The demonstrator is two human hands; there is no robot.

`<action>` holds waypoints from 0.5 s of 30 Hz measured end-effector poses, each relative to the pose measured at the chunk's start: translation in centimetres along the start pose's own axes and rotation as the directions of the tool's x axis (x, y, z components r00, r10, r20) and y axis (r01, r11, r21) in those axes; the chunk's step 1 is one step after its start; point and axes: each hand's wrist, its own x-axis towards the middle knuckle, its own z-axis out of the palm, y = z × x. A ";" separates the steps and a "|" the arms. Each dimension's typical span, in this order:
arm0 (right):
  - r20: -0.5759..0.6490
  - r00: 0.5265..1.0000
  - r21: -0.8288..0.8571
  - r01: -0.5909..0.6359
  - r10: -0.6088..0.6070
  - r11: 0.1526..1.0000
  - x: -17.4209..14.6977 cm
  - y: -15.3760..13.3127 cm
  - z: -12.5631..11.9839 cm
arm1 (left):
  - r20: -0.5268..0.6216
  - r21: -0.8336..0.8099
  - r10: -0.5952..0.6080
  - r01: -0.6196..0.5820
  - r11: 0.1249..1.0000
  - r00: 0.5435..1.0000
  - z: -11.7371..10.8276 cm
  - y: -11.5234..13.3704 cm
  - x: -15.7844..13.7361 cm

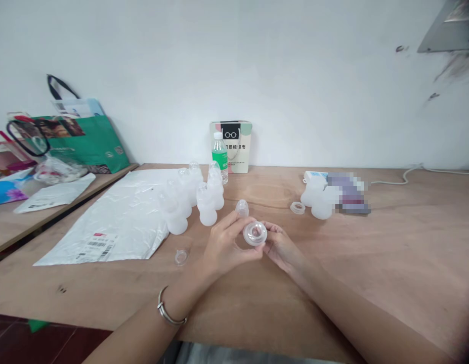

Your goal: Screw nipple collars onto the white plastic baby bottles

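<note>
My left hand [228,243] and my right hand [279,246] meet in front of me around a clear bottle ring [255,233], its round opening turned toward me. A soft clear nipple seems to sit inside it. The left thumb and fingers close round its left and lower edge; the right fingertips pinch its right side. Just behind the left hand stands a clear dome cap [242,207]. A loose clear nipple [181,257] lies on the table to the left. Several white baby bottles [207,208] with clear domes stand beyond it.
Two white bottles without domes [322,205] stand at the right, with a translucent ring [297,208] beside them. A white plastic mailer [120,217] covers the left of the wooden table [401,263]. A water bottle [219,156] and a paper bag [240,146] stand by the wall.
</note>
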 end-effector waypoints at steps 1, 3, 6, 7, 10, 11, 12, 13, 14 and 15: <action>0.000 1.000 -0.005 -0.001 0.001 1.000 0.0 -0.1 0.0 | 0.002 -0.012 0.008 -0.008 1.000 1.000 -0.1 0.1 0.0; 0.000 1.000 -0.010 0.001 -0.001 1.000 -0.1 0.0 0.1 | 0.000 -0.022 0.010 -0.010 1.000 1.000 -0.2 0.0 0.1; 0.003 1.000 -0.018 0.008 -0.008 1.000 -0.1 0.3 0.2 | -0.022 -0.006 -0.050 0.049 0.999 0.999 -0.6 -0.4 0.2; 0.006 1.000 -0.023 0.012 -0.012 1.000 -0.1 0.4 0.2 | -0.027 0.005 -0.073 0.073 0.997 0.997 -0.7 -0.6 0.3; 0.004 0.999 -0.052 0.035 -0.035 0.998 -0.1 0.4 0.0 | -0.005 0.010 -0.103 0.103 0.995 0.995 -0.7 -1.0 0.4; -0.001 0.999 -0.069 0.049 -0.050 0.996 -0.1 0.4 -0.1 | 0.020 0.000 -0.106 0.106 0.994 0.994 -0.6 -1.2 0.4; -0.009 0.998 -0.090 0.068 -0.069 0.994 -0.1 0.2 -0.2 | 0.048 -0.012 -0.109 0.109 0.994 0.993 -0.5 -1.3 0.5; -0.016 0.996 -0.115 0.090 -0.093 0.989 -0.1 0.1 -0.3 | 0.079 -0.023 -0.115 0.117 0.993 0.990 -0.5 -1.5 0.5; -0.024 0.992 -0.146 0.117 -0.122 0.982 -0.1 -0.1 -0.4 | 0.104 -0.032 -0.124 0.128 0.991 0.987 -0.4 -1.7 0.5; -0.029 0.988 -0.181 0.146 -0.154 0.973 -0.1 -0.3 -0.4 | 0.119 -0.040 -0.134 0.140 0.989 0.984 -0.4 -1.9 0.5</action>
